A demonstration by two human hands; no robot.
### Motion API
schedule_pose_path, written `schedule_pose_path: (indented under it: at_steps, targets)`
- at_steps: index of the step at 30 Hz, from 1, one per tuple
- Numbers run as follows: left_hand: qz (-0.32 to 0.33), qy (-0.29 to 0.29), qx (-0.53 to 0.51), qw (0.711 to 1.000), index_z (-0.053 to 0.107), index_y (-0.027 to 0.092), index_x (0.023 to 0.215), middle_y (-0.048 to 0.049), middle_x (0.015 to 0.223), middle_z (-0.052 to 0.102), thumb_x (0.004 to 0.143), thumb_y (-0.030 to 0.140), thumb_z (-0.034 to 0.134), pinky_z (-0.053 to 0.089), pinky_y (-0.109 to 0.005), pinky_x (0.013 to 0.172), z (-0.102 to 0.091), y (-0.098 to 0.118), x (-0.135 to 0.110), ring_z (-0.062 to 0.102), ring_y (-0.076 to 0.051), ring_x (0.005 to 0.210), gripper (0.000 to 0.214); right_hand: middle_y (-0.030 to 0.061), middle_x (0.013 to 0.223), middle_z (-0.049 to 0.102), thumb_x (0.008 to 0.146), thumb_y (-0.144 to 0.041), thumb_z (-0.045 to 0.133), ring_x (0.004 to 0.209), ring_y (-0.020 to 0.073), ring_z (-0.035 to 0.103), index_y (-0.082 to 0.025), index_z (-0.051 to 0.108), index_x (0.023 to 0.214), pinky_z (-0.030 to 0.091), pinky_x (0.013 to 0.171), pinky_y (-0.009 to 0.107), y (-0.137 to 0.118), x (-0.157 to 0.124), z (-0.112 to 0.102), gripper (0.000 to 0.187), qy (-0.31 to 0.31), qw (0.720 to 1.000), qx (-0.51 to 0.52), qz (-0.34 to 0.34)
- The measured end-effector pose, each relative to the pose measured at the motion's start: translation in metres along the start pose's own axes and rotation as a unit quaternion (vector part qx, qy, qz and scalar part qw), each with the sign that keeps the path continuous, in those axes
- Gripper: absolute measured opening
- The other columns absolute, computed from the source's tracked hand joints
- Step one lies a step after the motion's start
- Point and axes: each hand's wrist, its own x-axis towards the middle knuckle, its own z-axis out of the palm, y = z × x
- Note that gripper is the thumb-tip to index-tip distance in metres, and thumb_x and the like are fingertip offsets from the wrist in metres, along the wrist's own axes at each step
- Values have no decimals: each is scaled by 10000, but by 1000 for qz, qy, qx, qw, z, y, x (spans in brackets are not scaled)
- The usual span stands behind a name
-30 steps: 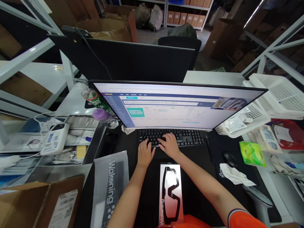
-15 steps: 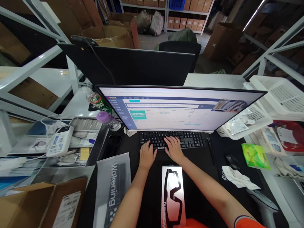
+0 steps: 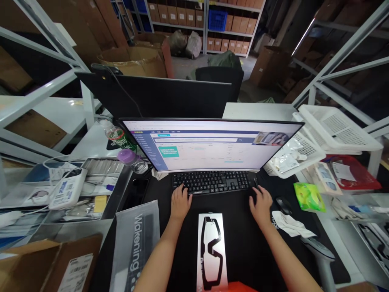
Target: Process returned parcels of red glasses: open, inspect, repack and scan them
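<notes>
Your left hand (image 3: 180, 202) lies flat on the keyboard (image 3: 214, 181), your right hand (image 3: 260, 205) open and empty beside it; the white basket (image 3: 314, 148) holds clear packets (image 3: 285, 162).

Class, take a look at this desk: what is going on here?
A person faces a lit monitor. Their left hand rests on the left end of the keyboard; their right hand lies on the desk mat past the keyboard's right end, beside the mouse, not touching it. A boxed pair of glasses lies between the forearms.
</notes>
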Motion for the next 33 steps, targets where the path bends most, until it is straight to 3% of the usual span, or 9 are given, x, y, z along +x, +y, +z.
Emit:
schedule_pose_path:
  at_steps: [4, 8, 11, 14, 16, 19, 22, 28, 33]
  targets:
    - [-17, 21, 1, 1000, 639, 96, 1132, -250, 1320, 584, 942, 316, 507, 434, -594, 1055, -11, 10, 8, 552, -365, 1217, 319, 232, 1457, 437, 932, -409, 489, 1332, 410, 442, -147, 537, 1379, 420, 1033, 600, 81, -15, -27, 520, -21, 995, -73, 69]
    - [-49, 49, 6, 998, 600, 87, 1170, -255, 1329, 555, 956, 320, 472, 418, -608, 1065, -36, 32, 23, 538, -364, 1241, 342, 183, 1444, 464, 937, -437, 464, 1237, 350, 557, -217, 535, 1405, 495, 978, 506, 117, -15, -30, 522, -85, 993, -71, 42]
    - [-72, 54, 2, 996, 566, 101, 1198, -223, 1264, 584, 982, 327, 412, 480, -552, 1009, -62, 56, 15, 562, -331, 1213, 349, 175, 1395, 517, 914, -396, 467, 1171, 337, 592, -213, 571, 1371, 505, 963, 482, 127, -15, -26, 503, -63, 994, -89, 29]
    - [-84, 27, -5, 996, 567, 134, 1200, -178, 1156, 637, 964, 384, 449, 543, -463, 925, -86, 90, -16, 626, -288, 1106, 363, 191, 1376, 530, 880, -428, 478, 1133, 366, 598, -183, 571, 1361, 503, 950, 519, 136, -25, -23, 548, -22, 991, -112, 66]
    - [-118, -61, -32, 991, 542, 148, 1300, -195, 1288, 596, 895, 409, 552, 524, -442, 975, -98, 117, -39, 596, -295, 1193, 482, 206, 1382, 516, 866, -456, 478, 1127, 383, 600, -162, 571, 1359, 505, 941, 530, 143, -36, -23, 582, -14, 989, -119, 85]
    - [-192, -219, -43, 956, 431, 222, 1472, -199, 1577, 341, 728, 450, 711, 431, -502, 1088, -108, 157, -59, 387, -377, 1424, 827, 207, 1380, 506, 859, -454, 463, 1126, 389, 611, -161, 584, 1346, 522, 923, 523, 151, -53, -23, 581, -14, 990, -106, 92]
    - [-211, -294, 10, 932, 343, 244, 1540, -204, 1657, 166, 687, 391, 722, 426, -573, 1049, -111, 184, -58, 245, -446, 1481, 946, 195, 1360, 520, 875, -443, 440, 1121, 380, 627, -180, 597, 1333, 547, 893, 507, 153, -63, -23, 550, -4, 993, -76, 95]
    - [-210, -288, 69, 932, 345, 207, 1547, -249, 1653, 139, 798, 319, 585, 508, -565, 884, -108, 194, -50, 386, -470, 1366, 795, 142, 1333, 559, 906, -426, 445, 1096, 351, 641, -258, 651, 1274, 550, 919, 498, 154, -64, -18, 455, 13, 996, -31, 79]
    - [-217, -301, 67, 926, 340, 216, 1542, -237, 1660, 102, 795, 335, 595, 512, -571, 887, -107, 191, -51, 329, -469, 1407, 799, 176, 1369, 524, 959, -437, 388, 1099, 334, 626, -182, 690, 1209, 544, 926, 464, 156, -67, -16, 468, 6, 995, -69, 67]
